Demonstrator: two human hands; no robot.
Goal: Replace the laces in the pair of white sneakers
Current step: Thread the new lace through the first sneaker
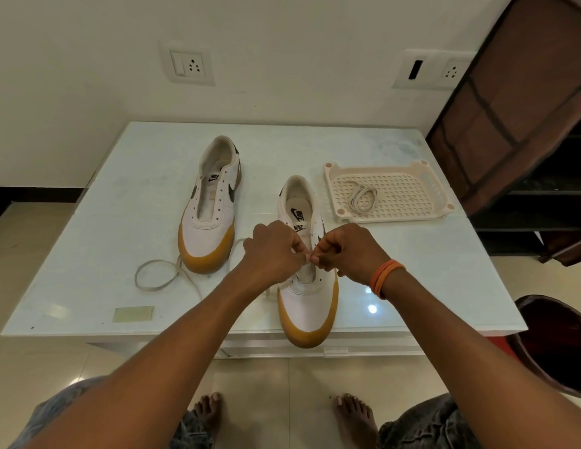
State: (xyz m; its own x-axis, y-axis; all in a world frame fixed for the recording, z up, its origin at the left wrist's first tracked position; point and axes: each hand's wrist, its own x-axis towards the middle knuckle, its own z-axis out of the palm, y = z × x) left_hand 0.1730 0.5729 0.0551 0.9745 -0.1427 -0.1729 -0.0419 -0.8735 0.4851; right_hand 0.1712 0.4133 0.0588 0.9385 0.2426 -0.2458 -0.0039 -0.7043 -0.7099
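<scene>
Lacing of the near shoe [307, 299] at the table's [412, 286] front edge was judged in hand; a lace [284, 283] end was pinched between left hand [271, 251] and right hand [346, 252]; next, threading an eyelet was judged due.

One head cam, wide-angle, looks fwd and down, close over tabletop [104, 222], wall behind.

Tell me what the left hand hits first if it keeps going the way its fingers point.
The right hand: the left hand points at it, fingertips nearly touching over the near sneaker. Depth unclear.
</scene>
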